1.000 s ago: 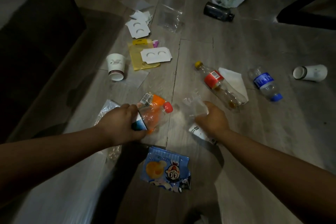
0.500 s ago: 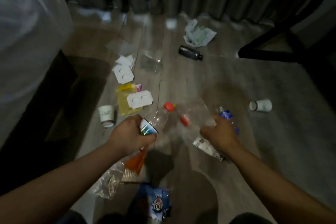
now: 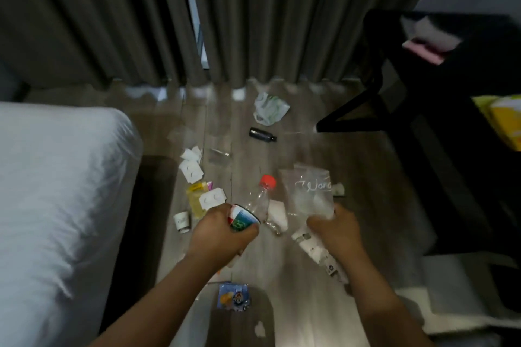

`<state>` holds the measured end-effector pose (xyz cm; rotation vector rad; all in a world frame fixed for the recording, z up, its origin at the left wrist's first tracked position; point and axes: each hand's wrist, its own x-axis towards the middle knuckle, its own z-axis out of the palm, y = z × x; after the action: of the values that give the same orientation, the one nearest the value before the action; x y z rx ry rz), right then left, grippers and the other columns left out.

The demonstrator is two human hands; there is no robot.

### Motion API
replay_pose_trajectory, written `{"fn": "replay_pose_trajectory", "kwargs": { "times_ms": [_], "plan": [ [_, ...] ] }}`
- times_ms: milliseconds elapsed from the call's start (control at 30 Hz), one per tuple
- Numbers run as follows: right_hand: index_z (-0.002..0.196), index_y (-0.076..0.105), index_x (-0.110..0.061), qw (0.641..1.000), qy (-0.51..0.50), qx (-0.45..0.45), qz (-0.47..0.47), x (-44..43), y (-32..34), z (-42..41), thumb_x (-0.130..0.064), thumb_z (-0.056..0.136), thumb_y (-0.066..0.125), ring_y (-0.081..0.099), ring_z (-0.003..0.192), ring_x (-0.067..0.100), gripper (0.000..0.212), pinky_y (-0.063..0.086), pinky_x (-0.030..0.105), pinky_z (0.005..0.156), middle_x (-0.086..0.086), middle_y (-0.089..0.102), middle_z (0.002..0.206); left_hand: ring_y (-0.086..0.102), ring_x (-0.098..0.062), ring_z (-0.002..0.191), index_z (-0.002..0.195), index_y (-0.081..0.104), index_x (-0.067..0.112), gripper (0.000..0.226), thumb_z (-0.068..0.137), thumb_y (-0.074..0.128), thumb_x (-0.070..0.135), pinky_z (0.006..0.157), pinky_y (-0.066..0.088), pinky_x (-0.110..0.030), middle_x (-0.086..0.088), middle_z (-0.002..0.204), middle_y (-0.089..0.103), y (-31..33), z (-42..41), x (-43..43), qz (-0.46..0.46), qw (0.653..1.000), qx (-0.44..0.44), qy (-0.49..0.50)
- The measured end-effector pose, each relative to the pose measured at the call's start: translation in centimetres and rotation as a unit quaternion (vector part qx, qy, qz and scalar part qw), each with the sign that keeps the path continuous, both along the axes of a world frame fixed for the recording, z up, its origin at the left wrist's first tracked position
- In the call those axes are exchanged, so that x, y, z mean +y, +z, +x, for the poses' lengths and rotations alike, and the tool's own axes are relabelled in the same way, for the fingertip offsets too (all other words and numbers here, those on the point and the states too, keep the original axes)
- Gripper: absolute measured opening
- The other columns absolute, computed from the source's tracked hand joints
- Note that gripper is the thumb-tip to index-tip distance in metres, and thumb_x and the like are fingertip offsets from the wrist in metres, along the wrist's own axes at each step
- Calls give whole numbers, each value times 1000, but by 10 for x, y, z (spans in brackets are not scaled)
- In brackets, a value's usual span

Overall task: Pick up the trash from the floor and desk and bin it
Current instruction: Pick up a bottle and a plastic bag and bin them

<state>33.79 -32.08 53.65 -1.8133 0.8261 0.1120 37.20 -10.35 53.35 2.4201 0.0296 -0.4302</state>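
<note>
- My left hand (image 3: 225, 231) grips a clear red-capped bottle (image 3: 258, 201).
- My right hand (image 3: 335, 229) clutches a clear plastic bag (image 3: 307, 194) and a white wrapper (image 3: 313, 249).
- A paper cup (image 3: 182, 222) lies on the floor (image 3: 282, 304).

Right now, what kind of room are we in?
Likely a bedroom, maybe a hotel room: a white-sheeted bed on the left, floor-length curtains ahead, and a dark desk on the right.

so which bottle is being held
The clear red-capped bottle, in the grip of the left hand; the dark bottle lies on the floor.
</note>
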Motion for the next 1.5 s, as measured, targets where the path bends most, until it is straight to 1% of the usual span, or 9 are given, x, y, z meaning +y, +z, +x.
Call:
{"fn": "replay_pose_trajectory", "kwargs": {
  "times_ms": [133, 333, 500, 667, 833, 1000, 1100, 1233, 1500],
  "plan": [
    [95, 66, -10, 1000, -18, -14, -18, -16, 102, -35, -7, 73, 73, 66, 73, 19, 23, 49, 26, 62, 6, 69, 82, 64, -11, 76, 93, 58, 26, 41, 69, 68, 59, 74, 56, -32, 6, 85, 65, 98, -19, -18, -20, 1000, -3, 2],
    [92, 64, -12, 995, -62, -65, -33, -26, 198, -79, -7, 75, 72, 65, 72, 15, 19, 47, 24, 59, 3, 68, 81, 60, 0, 67, 84, 57, 29, 30, 69, 74, 50, 55, 45, -16, 12, 71, 62, 190, -46, -37, -99, 995, -21, -1],
    [80, 50, -23, 977, -155, -136, -52, -5, 249, -115, -10, 77, 73, 57, 64, 3, 27, 36, 6, 39, -6, 61, 78, 66, -10, 73, 87, 62, 27, 28, 71, 71, 49, 67, 54, -28, 7, 78, 68, 231, -54, -28, -156, 986, -17, -64],
    [86, 58, -27, 955, -241, -162, -57, 42, 280, -168, -12, 76, 77, 65, 62, 6, 26, 42, 12, 45, -6, 68, 80, 65, -12, 71, 84, 61, 24, 29, 72, 73, 48, 67, 55, -32, 5, 76, 67, 260, -59, -9, -175, 973, -43, -141],
    [84, 63, -8, 918, -348, -192, -3, 76, 296, -233, -7, 74, 79, 64, 45, 8, 19, 42, 16, 36, -4, 69, 58, 65, -6, 64, 82, 63, 23, 30, 68, 75, 46, 54, 48, -19, 5, 73, 68, 271, -87, -12, -223, 948, -17, -225],
    [80, 62, -1, 858, -475, -187, -59, 95, 314, -327, -2, 80, 65, 56, 38, 8, 3, 37, 14, 34, -2, 61, 50, 65, -8, 73, 89, 62, 25, 35, 68, 75, 48, 57, 47, -18, 7, 83, 67, 288, -151, -46, -235, 905, 18, -353],
    [86, 49, 13, 826, -528, -167, -104, 101, 317, -389, -11, 79, 59, 41, 53, 14, 27, 33, 21, 43, 9, 45, 65, 65, -10, 77, 91, 61, 25, 34, 68, 76, 45, 64, 53, -25, 8, 85, 67, 298, -203, -69, -239, 875, 38, -418],
    [82, 49, 9, 784, -586, -141, -147, 112, 325, -474, -17, 80, 56, 39, 57, 12, 27, 34, 26, 50, 4, 44, 67, 62, -6, 74, 90, 55, 31, 30, 72, 76, 45, 51, 43, -13, 12, 85, 62, 309, -283, -98, -242, 828, 51, -503],
    [70, 43, 1, 689, -692, -90, -197, 152, 330, -677, -16, 77, 57, 33, 62, 13, 23, 30, 31, 56, 2, 36, 64, 66, -8, 71, 79, 62, 27, 24, 69, 78, 42, 64, 56, -28, 8, 75, 68, 323, -496, -130, -271, 721, 86, -632]
  ]
}}
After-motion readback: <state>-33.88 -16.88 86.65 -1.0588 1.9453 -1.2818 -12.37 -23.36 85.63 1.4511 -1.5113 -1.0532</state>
